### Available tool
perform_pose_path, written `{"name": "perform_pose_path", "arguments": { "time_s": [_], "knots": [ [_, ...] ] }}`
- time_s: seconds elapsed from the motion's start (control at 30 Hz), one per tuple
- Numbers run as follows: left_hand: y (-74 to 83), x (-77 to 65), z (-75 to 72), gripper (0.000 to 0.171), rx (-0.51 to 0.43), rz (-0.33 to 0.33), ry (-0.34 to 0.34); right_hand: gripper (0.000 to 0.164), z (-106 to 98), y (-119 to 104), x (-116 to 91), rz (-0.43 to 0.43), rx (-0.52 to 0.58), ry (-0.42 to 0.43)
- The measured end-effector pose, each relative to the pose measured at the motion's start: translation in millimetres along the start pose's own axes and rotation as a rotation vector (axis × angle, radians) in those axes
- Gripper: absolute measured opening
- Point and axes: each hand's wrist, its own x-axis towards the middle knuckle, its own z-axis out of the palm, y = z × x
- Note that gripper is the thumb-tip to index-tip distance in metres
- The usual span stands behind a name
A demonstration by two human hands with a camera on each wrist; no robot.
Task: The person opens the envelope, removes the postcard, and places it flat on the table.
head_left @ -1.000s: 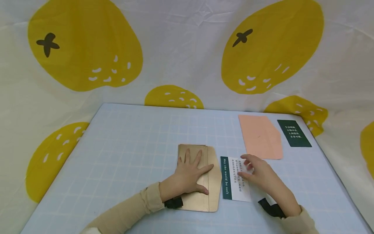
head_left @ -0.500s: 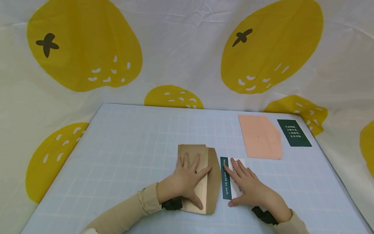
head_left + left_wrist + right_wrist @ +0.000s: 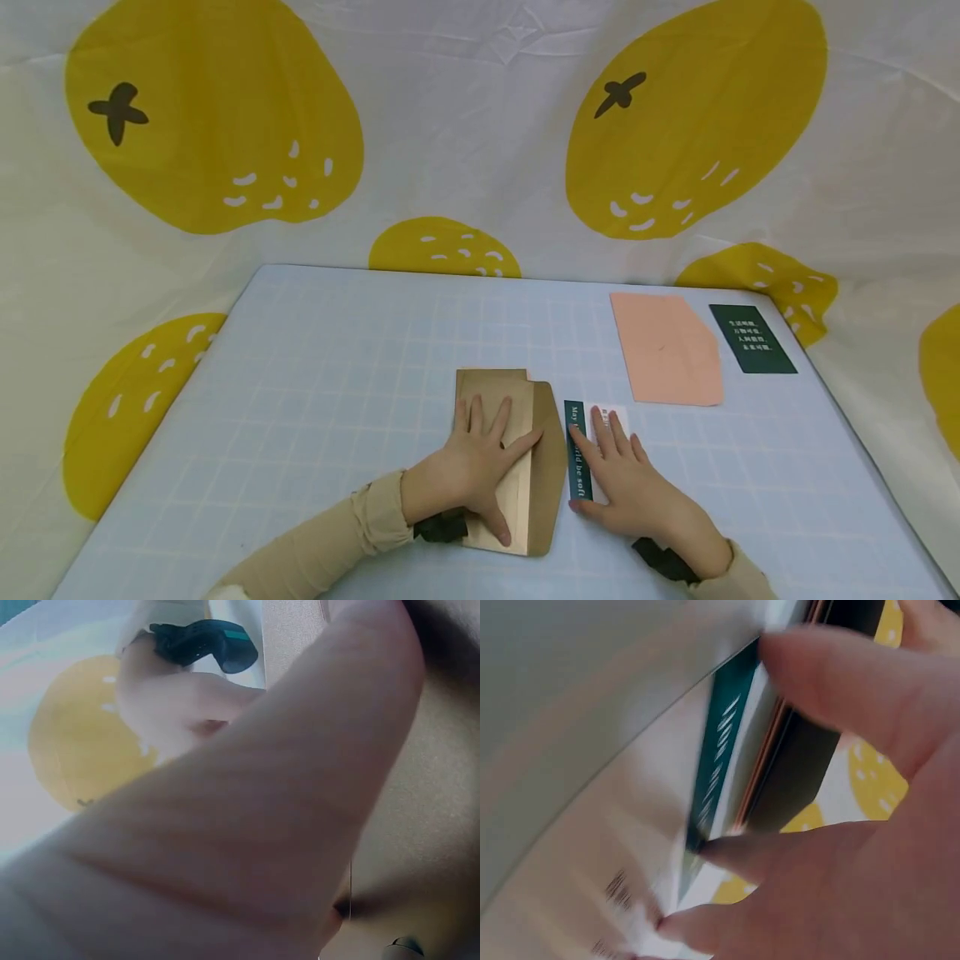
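My left hand (image 3: 476, 467) rests with its fingers spread on a gold-brown envelope (image 3: 517, 525), whose flap (image 3: 547, 458) lies out to the right. Layered edges show at the envelope's far end, like a small stack. To the right is a white card (image 3: 621, 414) with a dark green strip reading "May the world be soft". Over this card lies my right hand (image 3: 637, 492), fingers straight and spread. The right wrist view has the green strip (image 3: 724, 739) right by the thumb and index fingertip. My forearm (image 3: 225, 795) fills much of the left wrist view.
A pink envelope (image 3: 663, 350) lies farther back on the right of the pale blue gridded table (image 3: 337, 358). Beside it is a dark green card (image 3: 752, 339) with white writing, near the table's right edge. Behind hangs a white cloth (image 3: 465, 108) with yellow fruit shapes.
My right hand has come down and left, its curled fingers straightening over the white card. The envelope's near end has shifted slightly toward me under my left hand, its thumb sliding nearer too.
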Motion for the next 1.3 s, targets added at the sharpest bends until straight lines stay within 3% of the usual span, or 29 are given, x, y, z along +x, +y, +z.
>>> {"name": "perform_pose_path", "arguments": {
  "time_s": [0.3, 0.63, 0.87, 1.3],
  "knots": [
    [0.3, -0.1, 2.1, 0.134, 0.048, 0.012, 0.014, 0.091, 4.7, -14.5, 6.8, 0.076, -0.042, 0.015],
    [10.4, -4.6, 1.3, 0.133, 0.088, 0.015, 0.012, 0.093, 9.2, -10.9, 1.0, 0.098, -0.041, 0.023],
    [27.7, -4.0, 2.7, 0.132, 0.14, 0.01, 0.022, 0.095, 8.5, -3.0, -17.4, 0.136, -0.036, 0.005],
    [73.3, 2.3, 5.6, 0.133, 0.297, 0.041, 0.031, 0.101, 13.0, 26.6, -50.7, 0.237, -0.043, 0.016]
  ]
}}
